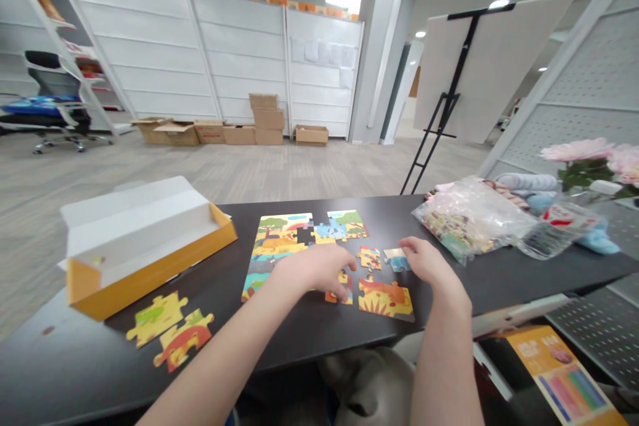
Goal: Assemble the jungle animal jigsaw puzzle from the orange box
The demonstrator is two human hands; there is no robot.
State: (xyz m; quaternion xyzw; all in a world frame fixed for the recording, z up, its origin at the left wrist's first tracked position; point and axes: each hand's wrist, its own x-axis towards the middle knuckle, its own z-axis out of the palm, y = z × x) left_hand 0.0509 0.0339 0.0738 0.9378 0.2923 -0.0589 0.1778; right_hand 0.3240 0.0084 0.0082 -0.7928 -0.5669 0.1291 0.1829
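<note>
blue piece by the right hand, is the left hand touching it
Apart. The head view shows the left hand to the left of the blue piece, with another piece and dark table between them.

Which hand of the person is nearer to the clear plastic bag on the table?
Right. The right hand, at a blue puzzle piece, is just left of the clear plastic bag; the left hand is farther left, by the partly joined puzzle.
</note>
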